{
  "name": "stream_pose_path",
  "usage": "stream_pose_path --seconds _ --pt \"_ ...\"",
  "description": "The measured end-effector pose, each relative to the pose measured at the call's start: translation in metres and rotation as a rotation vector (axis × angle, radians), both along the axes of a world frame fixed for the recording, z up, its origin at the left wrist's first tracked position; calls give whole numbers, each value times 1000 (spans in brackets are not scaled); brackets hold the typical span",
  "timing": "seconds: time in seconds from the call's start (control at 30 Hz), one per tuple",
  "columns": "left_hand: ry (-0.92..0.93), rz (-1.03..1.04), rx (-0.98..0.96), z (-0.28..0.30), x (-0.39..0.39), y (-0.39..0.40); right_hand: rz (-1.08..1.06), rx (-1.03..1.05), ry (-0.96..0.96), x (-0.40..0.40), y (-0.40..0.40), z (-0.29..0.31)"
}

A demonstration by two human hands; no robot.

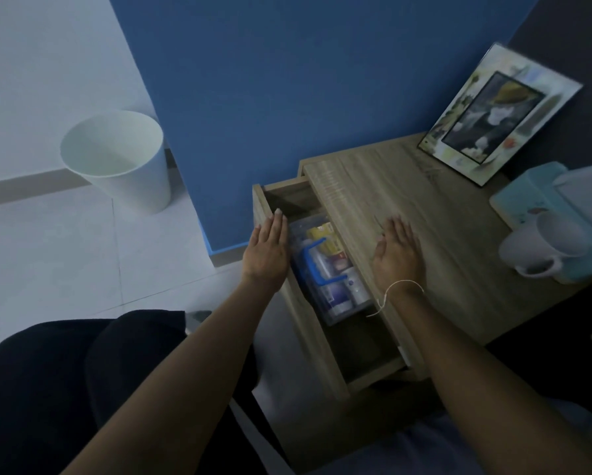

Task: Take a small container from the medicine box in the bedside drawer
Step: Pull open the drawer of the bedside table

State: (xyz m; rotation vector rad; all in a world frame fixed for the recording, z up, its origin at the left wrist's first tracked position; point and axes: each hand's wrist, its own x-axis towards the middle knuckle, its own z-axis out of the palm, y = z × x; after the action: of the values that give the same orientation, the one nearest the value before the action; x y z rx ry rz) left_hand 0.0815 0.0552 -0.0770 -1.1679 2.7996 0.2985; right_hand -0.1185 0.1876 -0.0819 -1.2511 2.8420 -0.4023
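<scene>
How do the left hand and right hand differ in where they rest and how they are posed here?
The left hand lies along the open drawer's front panel; the right hand lies palm-down on the bedside table top. The right wrist wears a thin white string; the left wrist is bare. Both are flat, fingers extended, holding nothing, and neither touches the medicine box.

place: home bedroom | signs: wooden bedside table (424, 207) with open drawer (322, 354), picture frame (498, 113), mug (541, 248), tissue box (527, 197), white bin (120, 156), tiled floor (48, 255)

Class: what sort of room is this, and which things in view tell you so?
Probably a bedroom: a wooden bedside cabinet with an open drawer, a picture frame, a tissue box and a mug on top.
</scene>
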Motion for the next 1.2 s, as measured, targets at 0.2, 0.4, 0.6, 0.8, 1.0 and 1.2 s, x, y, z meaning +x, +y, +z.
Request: stream_pose_path --seconds 0.2,0.4,0.6,0.8,1.0,1.2 --pt "12 2 29 -1 9 -3 4 48 -17 0 0 2" --pt "-7 14 81 1 27 -7 25 130 -13 -2 0 0" --pt "-51 43 71 2 53 -10 27 131 -12 -2 0 -2" --pt "-67 61 79 8 74 -10 27 121 -16 -1 1 1" --pt "-67 67 105 14 79 -10 27 123 -19 -1 0 1" --pt "-101 69 99 14 76 -10 27 116 -31 -3 0 0"
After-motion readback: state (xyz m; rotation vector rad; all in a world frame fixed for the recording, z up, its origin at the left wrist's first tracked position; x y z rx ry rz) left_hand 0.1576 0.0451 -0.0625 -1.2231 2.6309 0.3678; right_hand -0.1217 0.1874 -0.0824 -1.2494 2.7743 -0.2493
